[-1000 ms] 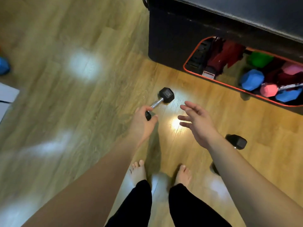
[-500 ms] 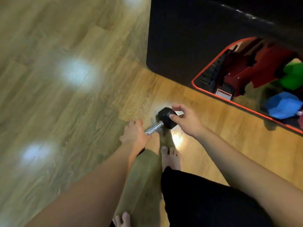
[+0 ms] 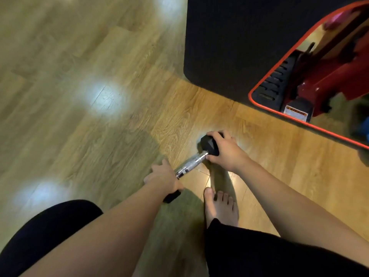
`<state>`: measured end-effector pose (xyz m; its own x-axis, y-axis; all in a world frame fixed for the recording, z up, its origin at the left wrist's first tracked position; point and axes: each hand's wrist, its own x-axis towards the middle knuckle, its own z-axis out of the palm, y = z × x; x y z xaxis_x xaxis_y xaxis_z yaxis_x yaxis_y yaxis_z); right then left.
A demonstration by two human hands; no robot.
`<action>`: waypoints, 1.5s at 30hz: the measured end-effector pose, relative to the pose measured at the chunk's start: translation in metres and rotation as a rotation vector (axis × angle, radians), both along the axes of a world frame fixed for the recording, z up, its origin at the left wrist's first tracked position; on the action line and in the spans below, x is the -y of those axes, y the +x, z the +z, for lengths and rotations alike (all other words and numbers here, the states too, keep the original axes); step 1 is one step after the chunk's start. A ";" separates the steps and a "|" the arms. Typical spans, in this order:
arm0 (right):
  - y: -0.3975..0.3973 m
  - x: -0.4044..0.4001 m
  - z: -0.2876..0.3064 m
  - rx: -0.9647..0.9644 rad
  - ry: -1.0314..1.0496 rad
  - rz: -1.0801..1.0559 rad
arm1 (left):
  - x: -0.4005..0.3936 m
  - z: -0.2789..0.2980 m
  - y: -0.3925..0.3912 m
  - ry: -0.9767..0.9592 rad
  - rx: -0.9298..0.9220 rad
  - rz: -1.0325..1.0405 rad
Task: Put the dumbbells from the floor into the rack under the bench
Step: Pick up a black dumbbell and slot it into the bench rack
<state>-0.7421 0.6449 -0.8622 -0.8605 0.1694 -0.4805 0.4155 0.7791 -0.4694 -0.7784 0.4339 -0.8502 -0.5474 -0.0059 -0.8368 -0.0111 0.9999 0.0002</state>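
Observation:
A black hex dumbbell (image 3: 191, 163) with a chrome knurled handle lies low over the wooden floor in front of me. My left hand (image 3: 162, 177) is closed over its near head, which pokes out black below my wrist. My right hand (image 3: 224, 149) grips the far head from the right. The black bench (image 3: 223, 47) stands at the upper right. Its red-rimmed opening (image 3: 259, 103) shows the rack with a red frame inside and a pink dumbbell (image 3: 333, 22) deep in it.
My bare right foot (image 3: 220, 206) stands just behind the dumbbell, and my legs in black trousers fill the bottom edge. Wooden floor with bright light reflections stretches to the left. A blue shape sits at the right edge inside the rack.
I have bent lower and closer. My right hand has gone from open in the air to gripping the far head, while my left hand has stayed on the near head.

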 end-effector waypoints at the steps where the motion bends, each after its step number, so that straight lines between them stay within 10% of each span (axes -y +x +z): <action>1: 0.003 -0.001 0.000 -0.013 -0.003 -0.021 | -0.003 0.001 -0.002 -0.008 -0.008 -0.021; 14: 0.126 -0.072 -0.009 -0.173 0.067 -1.017 | -0.149 -0.008 -0.020 0.546 -0.366 -0.590; 37: 0.139 -0.064 -0.001 -0.037 -0.017 -1.065 | -0.157 -0.011 -0.023 0.631 -0.311 -0.603; 45: 0.145 -0.068 0.002 -0.111 -0.027 -1.034 | -0.160 -0.008 -0.017 0.659 -0.223 -0.089</action>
<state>-0.5970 0.7134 -0.8607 -0.3408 0.8399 -0.4224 0.8282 0.0556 -0.5577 -0.7953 0.5935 -0.8583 -0.6814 0.5167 -0.5184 0.1413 0.7878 0.5994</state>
